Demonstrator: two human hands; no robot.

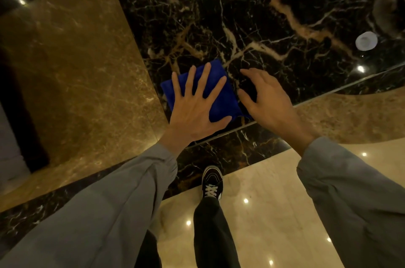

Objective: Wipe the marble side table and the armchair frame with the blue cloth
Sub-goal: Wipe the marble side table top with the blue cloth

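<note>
A folded blue cloth (pixel 221 101) lies flat on the black marble side table (pixel 252 15), close to its near edge. My left hand (pixel 195 109) presses down on the cloth with the palm flat and the fingers spread wide. Just to the right of the cloth, my right hand (pixel 267 101) hovers over the marble with its fingers apart and curled, holding nothing; its thumb side is near the cloth's right edge. No armchair frame shows in this view.
A small white round object (pixel 366 40) sits on the table at the far right, beside a dark rounded object (pixel 388 4). A brown marble panel (pixel 72 59) rises on the left. My shoe (pixel 212 182) stands on the glossy beige floor (pixel 263 213) below the table edge.
</note>
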